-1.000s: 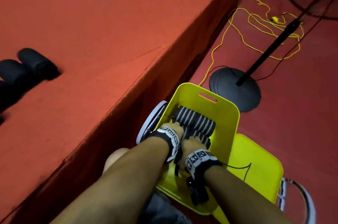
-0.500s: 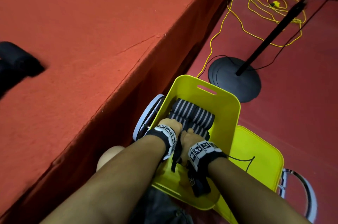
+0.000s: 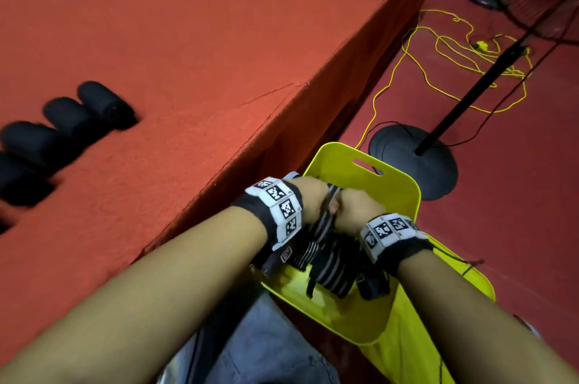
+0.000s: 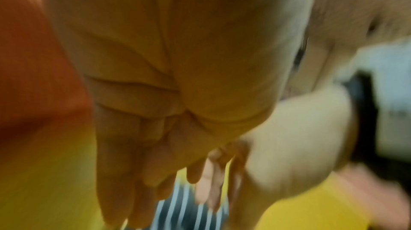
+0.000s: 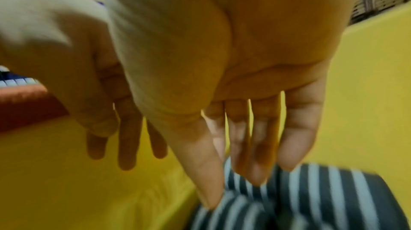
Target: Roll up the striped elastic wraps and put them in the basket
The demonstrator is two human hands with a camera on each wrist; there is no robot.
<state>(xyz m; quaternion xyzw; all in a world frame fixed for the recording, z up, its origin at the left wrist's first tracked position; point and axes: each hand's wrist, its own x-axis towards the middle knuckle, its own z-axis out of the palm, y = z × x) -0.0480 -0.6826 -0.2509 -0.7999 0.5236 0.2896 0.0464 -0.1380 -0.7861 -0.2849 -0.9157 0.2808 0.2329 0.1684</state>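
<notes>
Both your hands sit side by side over the yellow basket (image 3: 404, 192), knuckles almost touching. Landmark for all positions: the basket.

Left hand (image 3: 310, 198): over the basket's near-table side. Wrist view is blurred, but the fingers (image 4: 124, 189) run straight down, not curled, with striped fabric just beyond the tips. Reads as slack and holding nothing.

Right hand (image 3: 354, 211): just right of the left one, above the basket's middle. Wrist view shows the fingers (image 5: 295, 142) extended and loosely together, the thumb straight, tips at or just above the striped cloth. Contact cannot be confirmed. No grip visible.

Wraps (image 3: 329, 261): dark with pale stripes, inside the basket, under and nearer you than your hands. In the head view part of a wrap shows between your two hands; whether it is rolled there cannot be told. From the right wrist the wraps (image 5: 311, 198) lie against the basket's yellow floor.

Basket stands on the red floor, close against the side of the red table (image 3: 188, 39). A second yellow basket (image 3: 438, 336) sits beside it, on your right. Black rolls (image 3: 65, 123) lie on the table, well left of the basket. A black round stand base (image 3: 416, 161) is on the floor just beyond the basket; a yellow cord (image 3: 454, 64) lies looped farther out.
</notes>
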